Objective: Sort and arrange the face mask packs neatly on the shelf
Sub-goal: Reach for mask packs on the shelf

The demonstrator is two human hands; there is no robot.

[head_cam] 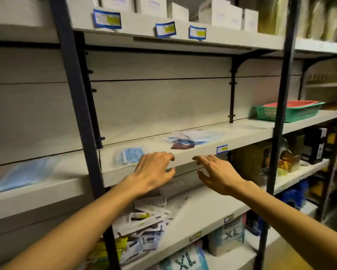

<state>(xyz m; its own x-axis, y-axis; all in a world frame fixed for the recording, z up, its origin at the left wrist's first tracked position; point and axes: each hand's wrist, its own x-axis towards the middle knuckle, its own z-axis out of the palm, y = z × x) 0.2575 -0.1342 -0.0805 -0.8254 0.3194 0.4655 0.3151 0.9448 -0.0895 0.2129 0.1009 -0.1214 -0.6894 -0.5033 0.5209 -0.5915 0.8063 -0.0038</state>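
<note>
1. Reach step: left hand (154, 170) and right hand (218, 172) at the shelf (247, 133) edge, fingers spread, holding nothing.
2. Mask packs: single blue pack (131, 154) by the left hand; loose pile (185, 139) further back.
3. Next, likely: gather the pile, square it beside the blue pack.

A clear-wrapped pale blue face mask pack (130, 155) lies flat near the front of the white shelf (183, 152) at frame centre, with a loose overlapping heap of blue, white and dark red packs (191, 138) to its right, further back.
</note>
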